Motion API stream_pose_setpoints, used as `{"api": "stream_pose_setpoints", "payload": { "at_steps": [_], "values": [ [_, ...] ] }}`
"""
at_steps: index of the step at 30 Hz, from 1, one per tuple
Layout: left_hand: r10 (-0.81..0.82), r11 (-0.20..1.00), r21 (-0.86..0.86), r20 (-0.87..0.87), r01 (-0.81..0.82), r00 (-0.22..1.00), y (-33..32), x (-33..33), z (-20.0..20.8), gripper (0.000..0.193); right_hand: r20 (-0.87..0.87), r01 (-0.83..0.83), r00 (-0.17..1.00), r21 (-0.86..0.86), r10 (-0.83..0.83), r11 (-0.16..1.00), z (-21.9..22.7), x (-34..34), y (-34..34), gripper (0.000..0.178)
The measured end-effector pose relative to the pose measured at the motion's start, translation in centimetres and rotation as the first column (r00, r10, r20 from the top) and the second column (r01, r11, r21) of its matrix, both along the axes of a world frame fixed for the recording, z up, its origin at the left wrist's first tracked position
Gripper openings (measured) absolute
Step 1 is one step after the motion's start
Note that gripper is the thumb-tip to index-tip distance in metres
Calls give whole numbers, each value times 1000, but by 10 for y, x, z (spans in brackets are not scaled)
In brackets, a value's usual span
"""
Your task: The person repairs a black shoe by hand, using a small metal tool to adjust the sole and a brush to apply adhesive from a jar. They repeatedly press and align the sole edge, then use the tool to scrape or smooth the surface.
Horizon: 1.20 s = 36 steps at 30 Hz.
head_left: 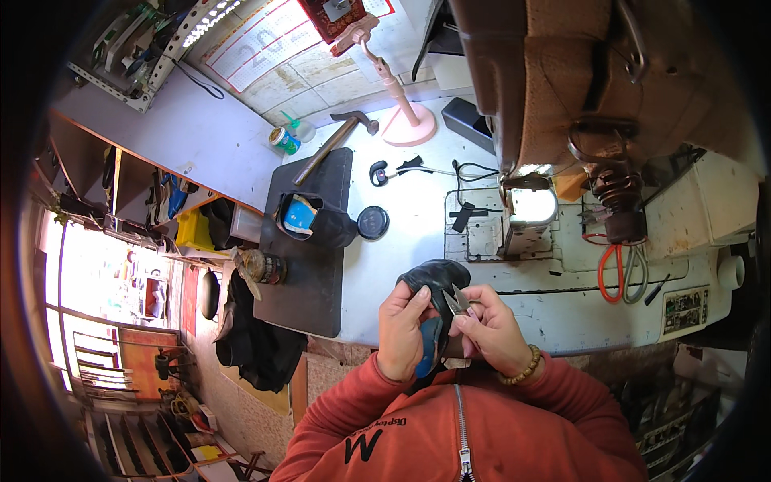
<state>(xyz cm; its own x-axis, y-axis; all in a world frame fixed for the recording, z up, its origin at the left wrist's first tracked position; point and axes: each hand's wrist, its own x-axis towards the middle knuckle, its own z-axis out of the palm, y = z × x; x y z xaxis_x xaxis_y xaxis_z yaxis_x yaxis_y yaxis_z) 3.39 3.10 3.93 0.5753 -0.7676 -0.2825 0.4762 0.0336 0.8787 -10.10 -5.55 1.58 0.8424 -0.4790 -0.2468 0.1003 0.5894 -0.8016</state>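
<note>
Close to my body, at the table's near edge, my left hand (401,331) grips a black leather shoe (442,275). A blue lining or insole (429,347) shows at the shoe's lower part. My right hand (492,325) is closed on small metal scissors (456,300). Their blades point up and left, parted, against the shoe's edge. Whether they touch a thread there is too small to make out. The fingers of both hands hide part of the shoe.
To the left, a dark board (309,304) carries a hammer (328,149), another black shoe (331,227) with blue inside, and a jar (271,267). A round black lid (373,222) lies beside it. Sewing machine (554,88) parts overhang the right; red-handled scissors (612,277) lie beneath.
</note>
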Motion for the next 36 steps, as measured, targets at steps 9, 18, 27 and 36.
{"api": "stream_pose_setpoints", "payload": {
  "at_steps": [9,18,27,36],
  "values": [
    [15,999,-39,-2,-15,1000,6,-1,4,25,33,-47,998,27,46,999,7,-1,4,28],
    [14,999,-38,13,-13,1000,10,-1,8,24,65,-93,994,90,87,992,13,-2,3,27],
    [14,999,-43,-4,-14,1000,12,-3,11,25,65,-106,993,99,100,989,17,-2,4,26],
    [27,999,-28,35,-26,999,14,-5,12,25,74,-129,990,135,120,982,17,-3,1,26]
  ]
}}
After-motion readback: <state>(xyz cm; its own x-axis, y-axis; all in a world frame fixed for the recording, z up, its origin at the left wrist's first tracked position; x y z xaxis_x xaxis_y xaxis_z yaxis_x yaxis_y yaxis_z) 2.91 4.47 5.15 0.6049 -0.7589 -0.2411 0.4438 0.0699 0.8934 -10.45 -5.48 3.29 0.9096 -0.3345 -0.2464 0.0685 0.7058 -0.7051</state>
